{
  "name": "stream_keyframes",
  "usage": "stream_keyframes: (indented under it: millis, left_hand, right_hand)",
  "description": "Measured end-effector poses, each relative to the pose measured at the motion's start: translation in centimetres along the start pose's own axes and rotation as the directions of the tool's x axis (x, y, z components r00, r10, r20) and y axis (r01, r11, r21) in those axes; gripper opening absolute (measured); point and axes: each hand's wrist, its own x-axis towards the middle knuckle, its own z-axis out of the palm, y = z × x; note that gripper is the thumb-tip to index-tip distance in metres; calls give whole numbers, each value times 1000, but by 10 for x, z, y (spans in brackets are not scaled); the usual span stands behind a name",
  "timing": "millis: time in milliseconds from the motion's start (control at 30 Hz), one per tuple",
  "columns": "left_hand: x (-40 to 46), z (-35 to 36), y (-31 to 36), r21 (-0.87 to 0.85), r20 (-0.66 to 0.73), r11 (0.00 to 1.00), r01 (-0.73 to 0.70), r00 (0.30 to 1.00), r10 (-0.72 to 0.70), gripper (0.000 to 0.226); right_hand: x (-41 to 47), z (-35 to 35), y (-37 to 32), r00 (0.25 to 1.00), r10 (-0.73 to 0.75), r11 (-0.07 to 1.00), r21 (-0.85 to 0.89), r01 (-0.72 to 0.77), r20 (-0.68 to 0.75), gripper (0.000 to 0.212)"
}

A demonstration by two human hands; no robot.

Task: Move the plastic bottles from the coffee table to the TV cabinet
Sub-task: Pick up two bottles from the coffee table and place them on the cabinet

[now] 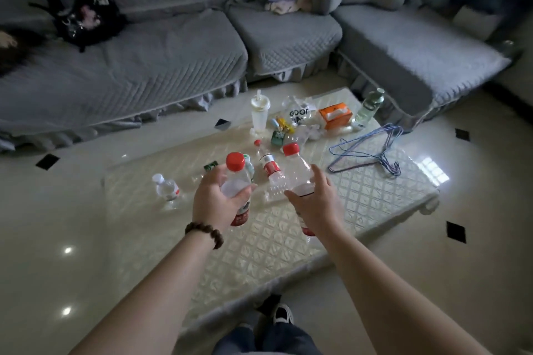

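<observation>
Above the middle of the table (288, 239), the left grip (215, 200) wraps a red-capped bottle (238, 179), its label half hidden by the palm. The right grip (315, 204) clasps a second red-capped bottle (297, 173), whose base is covered. A small bottle (167, 189) stands near the table's left edge, blurred.

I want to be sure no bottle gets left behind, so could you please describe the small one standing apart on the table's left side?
Start at the pale quilted coffee table and go to its left edge. There a small clear bottle stands alone. Unlike the red-capped bottles in the left hand and right hand, it has a white cap.
</observation>
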Motion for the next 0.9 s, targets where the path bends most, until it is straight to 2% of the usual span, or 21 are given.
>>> stream_keyframes:
  millis: [267, 433, 533, 700, 900]
  left_hand:
    - [-9, 30, 44, -54, 180, 986, -159, 969, 167, 77]
    - [-21, 69, 68, -91, 332, 960, -265, 901, 280, 71]
    - [-38, 97, 85, -138, 418, 938, -317, 841, 345, 65]
    - [-72, 143, 116, -213, 551, 904, -372, 718, 425, 68]
    - [-118, 211, 168, -302, 689, 879, -370, 552, 469, 64]
  right_hand:
    - [-37, -50, 25, 960, 105, 994, 62, -92, -261, 86]
    - [-75, -73, 60, 877, 219, 975, 126, -182, -427, 86]
    - [-104, -89, 86, 813, 279, 960, 135, -244, -512, 85]
    - [-151, -121, 125, 680, 385, 918, 187, -349, -624, 81]
    - [-205, -163, 183, 470, 556, 812, 327, -483, -685, 84]
